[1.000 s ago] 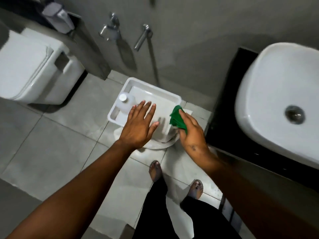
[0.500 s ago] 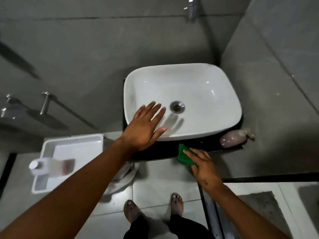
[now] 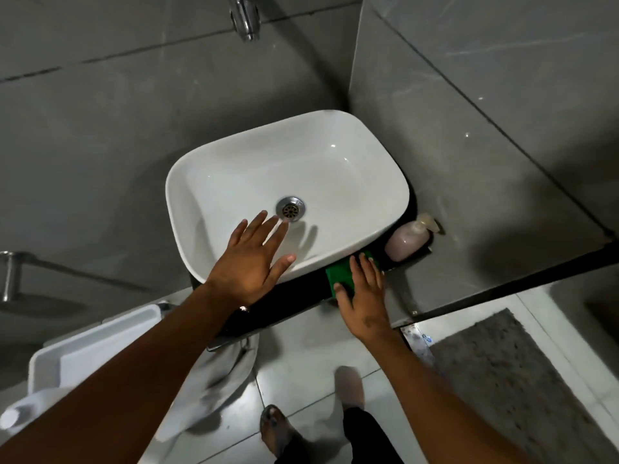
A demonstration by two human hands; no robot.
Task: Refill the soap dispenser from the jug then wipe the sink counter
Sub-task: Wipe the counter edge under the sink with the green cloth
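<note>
A white basin sits on a dark counter. My right hand presses a green cloth flat onto the counter at the basin's front right, fingers straight. Over the basin's near rim hovers my left hand, fingers spread, holding nothing. A pink soap dispenser with a pale pump stands on the counter right of the basin, just beyond the cloth. The white jug stands at the lower left, partly hidden by my left arm.
A chrome tap juts from the grey wall above the basin. A white tray sits low at the left, with a white bucket-like shape below the counter. A grey mat lies on the tiled floor at right.
The view has swung from the tray on the floor up to the basin. My right hand has carried the green cloth onto the counter and laid it flat; my left hand moved over the basin.
</note>
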